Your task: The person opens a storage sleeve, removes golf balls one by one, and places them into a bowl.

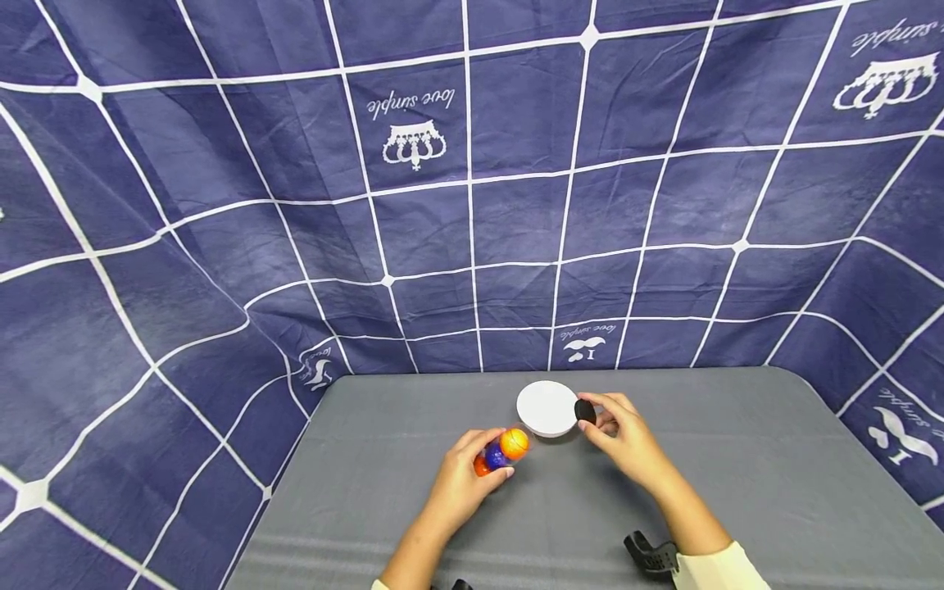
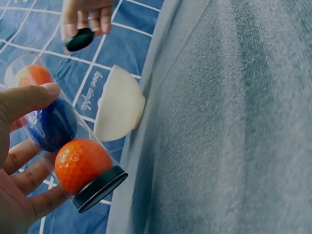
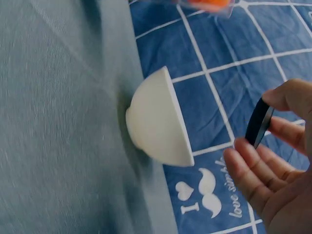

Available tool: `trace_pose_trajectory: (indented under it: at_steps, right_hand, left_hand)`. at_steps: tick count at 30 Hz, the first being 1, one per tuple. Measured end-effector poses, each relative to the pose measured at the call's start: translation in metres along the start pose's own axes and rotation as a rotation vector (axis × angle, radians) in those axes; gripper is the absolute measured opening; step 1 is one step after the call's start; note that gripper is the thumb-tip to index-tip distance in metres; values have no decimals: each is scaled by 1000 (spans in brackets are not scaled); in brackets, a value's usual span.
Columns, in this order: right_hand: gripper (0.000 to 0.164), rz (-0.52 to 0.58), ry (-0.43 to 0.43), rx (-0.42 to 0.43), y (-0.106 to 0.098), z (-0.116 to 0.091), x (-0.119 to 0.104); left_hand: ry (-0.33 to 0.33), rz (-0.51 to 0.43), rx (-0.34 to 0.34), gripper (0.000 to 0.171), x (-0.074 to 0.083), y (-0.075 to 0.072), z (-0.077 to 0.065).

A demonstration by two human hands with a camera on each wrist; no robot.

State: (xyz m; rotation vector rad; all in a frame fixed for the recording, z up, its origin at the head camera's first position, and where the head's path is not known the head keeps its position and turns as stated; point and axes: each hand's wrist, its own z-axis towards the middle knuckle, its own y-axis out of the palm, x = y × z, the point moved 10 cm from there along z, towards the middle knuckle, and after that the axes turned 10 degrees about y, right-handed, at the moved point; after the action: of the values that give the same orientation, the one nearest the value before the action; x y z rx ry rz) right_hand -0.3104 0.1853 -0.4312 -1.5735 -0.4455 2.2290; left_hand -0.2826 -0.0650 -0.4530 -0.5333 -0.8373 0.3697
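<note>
My left hand (image 1: 457, 483) grips a clear plastic tube (image 2: 82, 132) tilted above the table. Inside it sit an orange ball (image 2: 83, 165) beside the black end cap (image 2: 101, 189), a blue ball (image 2: 52, 126) in the middle, and a yellow-orange ball (image 1: 514, 443) at the uncapped end. That end points toward a white bowl (image 1: 546, 408), which stands upright just beyond the hand. Between thumb and fingertips, my right hand (image 1: 627, 442) pinches a round black cap (image 3: 259, 123), held apart from the bowl's right side.
The grey cloth-covered table (image 1: 369, 483) extends to both sides of the hands. A dark blue curtain (image 1: 516, 221) with white grid lines hangs behind it and along the sides. A black strap (image 1: 652, 553) is on the right wrist.
</note>
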Motion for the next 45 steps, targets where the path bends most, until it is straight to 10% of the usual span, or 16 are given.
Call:
trace_pose_trajectory:
  at_steps: [12,22,45]
  right_hand:
    - [42,-331,38,48,-4,8,30]
    - [38,-506,171,-79,0,9,63]
    - [43,-579,222,-154,6,4,78]
  left_hand:
    - [-35,-20,39,52,-7,-8,0]
    - [-30,-8,58,52,-10,-12,-1]
    - [-36,-9,54,52,-10,-12,1]
